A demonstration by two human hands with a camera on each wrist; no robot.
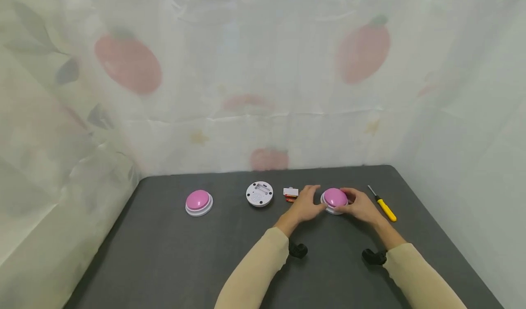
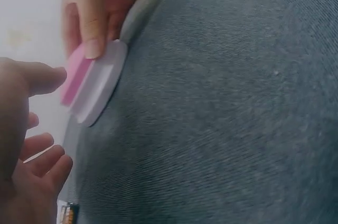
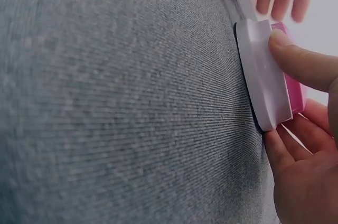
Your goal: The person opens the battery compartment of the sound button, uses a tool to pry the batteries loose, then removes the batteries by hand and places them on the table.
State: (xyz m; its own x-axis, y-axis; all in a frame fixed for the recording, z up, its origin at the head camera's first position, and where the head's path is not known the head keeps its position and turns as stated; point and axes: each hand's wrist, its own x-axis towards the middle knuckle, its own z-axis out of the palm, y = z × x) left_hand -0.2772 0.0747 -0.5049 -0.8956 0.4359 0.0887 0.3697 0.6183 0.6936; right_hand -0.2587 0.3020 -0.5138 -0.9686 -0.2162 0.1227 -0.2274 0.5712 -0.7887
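A round pink push-button light (image 1: pixel 335 197) with a white base sits at the right of the dark table. My right hand (image 1: pixel 361 206) grips it, thumb on the near side of the white base and fingers round the far side, as the right wrist view shows of the white rim (image 3: pixel 260 71). To its left, my left hand (image 1: pixel 303 207) holds nothing; its thumb and fingers are spread. In the left wrist view that thumb (image 2: pixel 45 78) points at the pink dome, a small gap away.
A yellow-handled screwdriver (image 1: pixel 386 209) lies right of my right hand. Left of my hands are a white cover (image 1: pixel 291 191) with orange batteries (image 1: pixel 290 198), an upturned white base (image 1: pixel 259 194) with its battery compartment exposed, and another pink button (image 1: pixel 198 201). Printed curtains surround the table (image 1: pixel 172 263).
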